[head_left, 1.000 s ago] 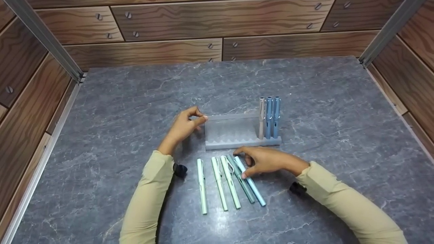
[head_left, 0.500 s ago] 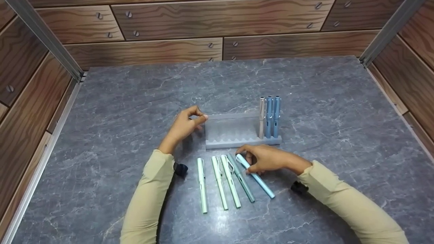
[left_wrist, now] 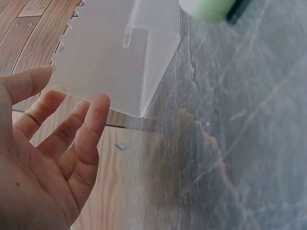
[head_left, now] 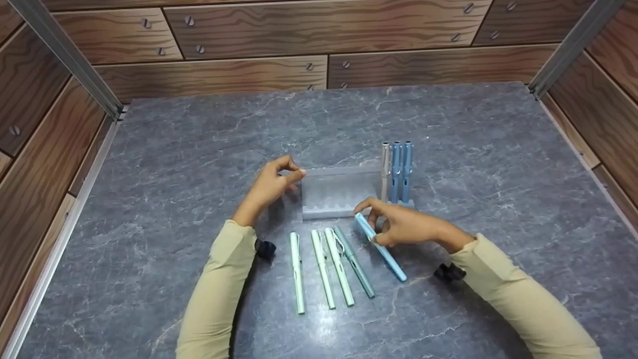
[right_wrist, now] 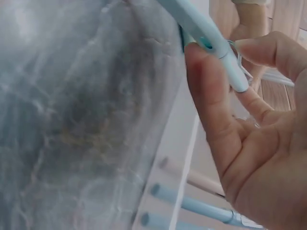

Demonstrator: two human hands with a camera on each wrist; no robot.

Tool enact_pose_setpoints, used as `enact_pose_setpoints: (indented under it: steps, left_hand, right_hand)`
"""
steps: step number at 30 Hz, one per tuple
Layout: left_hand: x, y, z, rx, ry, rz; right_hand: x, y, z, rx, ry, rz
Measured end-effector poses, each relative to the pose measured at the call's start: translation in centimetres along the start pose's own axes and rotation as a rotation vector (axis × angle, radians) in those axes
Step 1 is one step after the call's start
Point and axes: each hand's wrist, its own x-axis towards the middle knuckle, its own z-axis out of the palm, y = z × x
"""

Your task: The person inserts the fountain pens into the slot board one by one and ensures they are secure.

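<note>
My right hand (head_left: pixel 406 224) pinches a light blue fountain pen (head_left: pixel 384 252) between thumb and fingers, in front of the pen rack. The pen slants, its capped end toward the rack, and shows close up as a pale blue barrel (right_wrist: pixel 204 28) in the right wrist view. At the upper left corner of the clear plastic pen rack (head_left: pixel 339 187), my left hand (head_left: pixel 271 184) holds the edge with thumb and fingertips. The left wrist view shows the fingers (left_wrist: pixel 98 112) at the rack's side edge. A grey pen (head_left: pixel 385 167) and two blue pens (head_left: pixel 396 169) stand upright at the rack's right end.
Left of the held pen, three light green pens (head_left: pixel 296 274) and a dark green pen (head_left: pixel 356 264) lie on the grey marbled table (head_left: pixel 199 134). Wood-patterned walls (head_left: pixel 319 30) and metal posts (head_left: pixel 75 60) border the table.
The light blue pen has come away from the dark green pen, rightward and toward the rack, with my right hand. My left hand stays at the rack's corner.
</note>
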Motion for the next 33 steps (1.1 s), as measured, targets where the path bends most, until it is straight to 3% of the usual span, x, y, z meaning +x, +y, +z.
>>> enact_pose_setpoints:
  steps: [6, 18, 33]
  left_hand:
    - [0.0, 0.0, 0.0, 0.009, 0.002, 0.007]
    - [0.1, -0.1, 0.0, 0.027, 0.013, 0.019]
    - [0.1, -0.1, 0.0, 0.031, 0.019, 0.016]
  right_hand:
    - [-0.6, -0.5, -1.1, 0.095, 0.070, -0.023]
    - [-0.8, -0.3, -2.4, 0.035, 0.308, -0.150]
    - [-0.7, -0.7, -3.6, 0.081, 0.518, -0.178]
